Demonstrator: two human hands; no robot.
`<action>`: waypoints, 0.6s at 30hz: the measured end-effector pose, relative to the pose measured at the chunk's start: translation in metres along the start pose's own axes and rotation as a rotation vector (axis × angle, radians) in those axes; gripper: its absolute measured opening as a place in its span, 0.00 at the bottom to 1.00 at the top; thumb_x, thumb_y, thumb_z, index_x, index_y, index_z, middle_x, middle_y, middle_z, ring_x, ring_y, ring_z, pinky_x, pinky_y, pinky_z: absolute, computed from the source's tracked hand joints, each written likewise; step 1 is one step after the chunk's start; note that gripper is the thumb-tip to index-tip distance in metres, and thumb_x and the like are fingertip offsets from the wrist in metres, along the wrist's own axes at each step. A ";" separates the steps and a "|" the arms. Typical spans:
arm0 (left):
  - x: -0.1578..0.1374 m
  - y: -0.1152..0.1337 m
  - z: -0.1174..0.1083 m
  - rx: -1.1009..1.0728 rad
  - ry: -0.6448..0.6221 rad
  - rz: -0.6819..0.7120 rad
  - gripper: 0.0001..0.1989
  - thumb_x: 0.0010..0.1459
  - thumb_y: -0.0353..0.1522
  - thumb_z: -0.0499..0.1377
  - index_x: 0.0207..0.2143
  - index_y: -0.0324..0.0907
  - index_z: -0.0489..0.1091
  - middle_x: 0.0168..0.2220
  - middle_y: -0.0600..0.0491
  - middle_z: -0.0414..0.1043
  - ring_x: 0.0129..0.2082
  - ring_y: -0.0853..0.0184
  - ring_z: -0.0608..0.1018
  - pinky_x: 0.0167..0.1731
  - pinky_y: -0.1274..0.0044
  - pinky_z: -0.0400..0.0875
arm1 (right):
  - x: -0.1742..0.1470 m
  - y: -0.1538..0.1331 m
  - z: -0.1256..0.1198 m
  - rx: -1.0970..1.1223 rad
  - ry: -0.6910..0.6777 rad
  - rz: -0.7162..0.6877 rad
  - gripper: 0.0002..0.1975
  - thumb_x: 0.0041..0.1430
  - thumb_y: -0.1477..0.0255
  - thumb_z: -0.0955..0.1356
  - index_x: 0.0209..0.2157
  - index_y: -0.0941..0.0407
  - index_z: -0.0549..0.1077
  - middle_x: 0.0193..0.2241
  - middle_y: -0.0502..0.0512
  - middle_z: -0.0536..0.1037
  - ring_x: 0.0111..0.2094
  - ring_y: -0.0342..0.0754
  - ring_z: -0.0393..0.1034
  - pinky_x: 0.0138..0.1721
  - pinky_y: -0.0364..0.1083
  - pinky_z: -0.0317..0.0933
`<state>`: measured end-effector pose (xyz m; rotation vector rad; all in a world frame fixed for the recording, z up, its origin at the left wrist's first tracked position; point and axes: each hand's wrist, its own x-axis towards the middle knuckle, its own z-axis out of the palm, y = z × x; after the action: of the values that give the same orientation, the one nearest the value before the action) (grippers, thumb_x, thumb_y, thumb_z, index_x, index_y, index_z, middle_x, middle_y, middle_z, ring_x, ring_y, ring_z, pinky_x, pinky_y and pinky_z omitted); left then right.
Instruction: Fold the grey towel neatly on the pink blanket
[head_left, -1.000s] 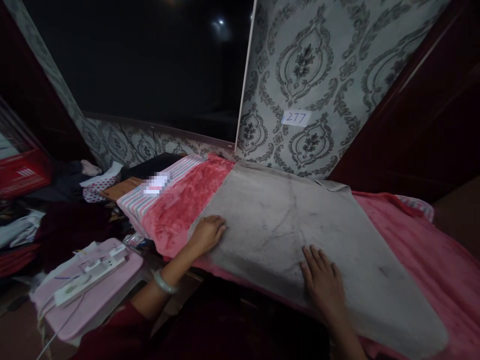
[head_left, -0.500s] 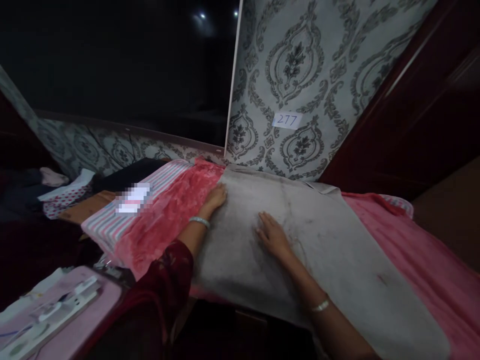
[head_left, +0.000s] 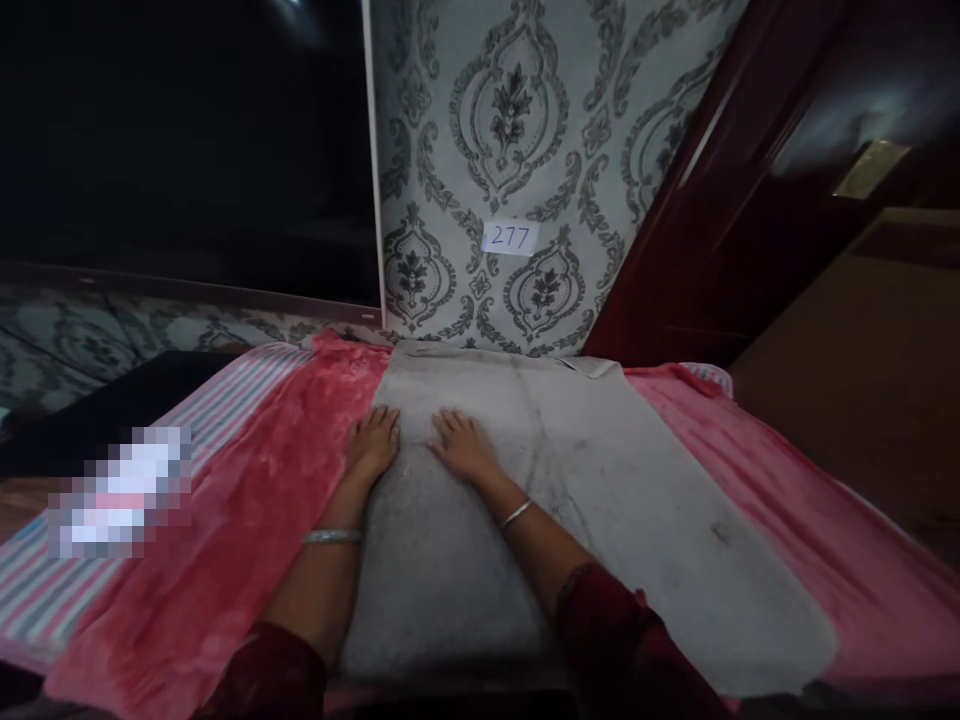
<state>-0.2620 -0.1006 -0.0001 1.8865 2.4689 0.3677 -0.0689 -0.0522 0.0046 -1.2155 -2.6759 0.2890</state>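
A grey cloth [head_left: 615,480] lies spread over a red-pink plush blanket [head_left: 247,500], with faint creases and a few dark marks on it. My left hand [head_left: 375,440] rests palm down at the cloth's left edge, partly over the red blanket, fingers stretched out. On the grey cloth to its right, my right hand [head_left: 461,445] is also flat, its fingers slightly spread. Neither hand grips anything. Beneath the red blanket, a striped cloth [head_left: 247,390] shows along the left side and at the far right corner.
A large dark screen [head_left: 187,150] stands against the patterned wall at the left. On the wallpaper is a paper label [head_left: 510,237] reading 277. A dark red door [head_left: 780,150] and a brown panel [head_left: 862,370] are at the right. A blurred white patch [head_left: 124,490] lies on the striped cloth.
The view has swung right and moved closer. My right hand has come nearer to my left hand and farther up the cloth. The pink surface with the power strip has left view.
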 end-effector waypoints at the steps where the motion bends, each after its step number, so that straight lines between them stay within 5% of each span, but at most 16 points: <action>1: 0.001 0.000 0.000 0.001 -0.002 -0.002 0.27 0.68 0.33 0.42 0.66 0.42 0.60 0.70 0.44 0.56 0.70 0.57 0.58 0.66 0.56 0.54 | -0.004 0.020 -0.005 -0.029 -0.009 0.064 0.32 0.72 0.55 0.56 0.70 0.57 0.56 0.71 0.61 0.50 0.72 0.58 0.41 0.68 0.60 0.39; 7: 0.000 0.002 -0.003 0.006 0.007 0.004 0.27 0.67 0.33 0.42 0.66 0.43 0.62 0.69 0.45 0.57 0.69 0.57 0.59 0.66 0.57 0.55 | -0.057 0.154 -0.043 -0.204 -0.041 0.508 0.31 0.73 0.57 0.53 0.72 0.53 0.51 0.73 0.59 0.46 0.72 0.56 0.40 0.67 0.59 0.40; 11: -0.003 0.003 -0.006 0.016 0.016 0.007 0.27 0.67 0.33 0.42 0.65 0.42 0.63 0.69 0.44 0.58 0.69 0.57 0.60 0.66 0.57 0.54 | -0.103 0.215 -0.057 -0.222 -0.007 0.684 0.30 0.73 0.58 0.51 0.71 0.54 0.52 0.72 0.60 0.48 0.71 0.56 0.42 0.67 0.61 0.42; 15: 0.004 0.009 -0.015 0.025 -0.023 -0.024 0.25 0.65 0.32 0.44 0.61 0.42 0.68 0.65 0.43 0.64 0.66 0.55 0.65 0.63 0.57 0.60 | -0.108 0.227 -0.064 -0.170 0.054 0.802 0.30 0.73 0.61 0.51 0.69 0.58 0.56 0.71 0.66 0.52 0.70 0.60 0.45 0.64 0.66 0.45; 18: 0.026 0.020 -0.025 0.038 -0.021 -0.052 0.23 0.65 0.31 0.44 0.53 0.41 0.74 0.56 0.42 0.74 0.60 0.54 0.72 0.60 0.59 0.63 | -0.069 0.190 -0.062 -0.169 0.109 0.699 0.28 0.73 0.63 0.52 0.69 0.57 0.58 0.71 0.65 0.52 0.71 0.62 0.42 0.64 0.68 0.46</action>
<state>-0.2536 -0.0750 0.0317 1.8256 2.5237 0.3010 0.1286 0.0239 0.0104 -2.1207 -2.1256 0.0805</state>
